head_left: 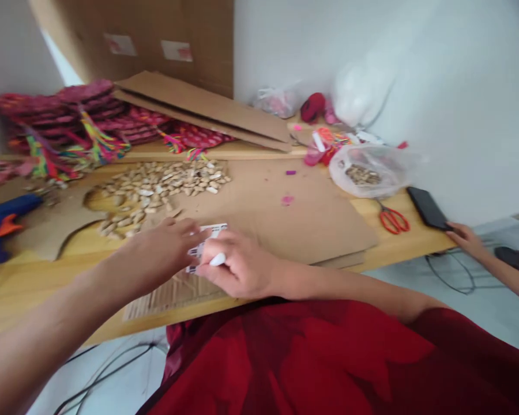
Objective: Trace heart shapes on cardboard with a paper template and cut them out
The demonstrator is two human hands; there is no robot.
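Observation:
Near the table's front edge lies a white printed card [218, 227], partly hidden under both hands. My left hand [173, 245] rests flat on the card's left side, its fingers apart. Closed around a white pen-like stick [217, 259], my right hand [237, 265] is over the card's right part. A strip of ribbed cardboard [168, 294] lies beneath the hands at the table edge. A flat cardboard sheet [259, 213] extends behind and to the right of them.
Beige shell-like pieces [168, 184] lie behind my hands. Red-handled scissors [393, 220] and a plastic bag [350, 173] are at the right. Another person's hand [465, 237] touches a black phone-like slab [428, 207]. A blue tool [12, 222] is at far left; patterned fabric [125, 124] is behind.

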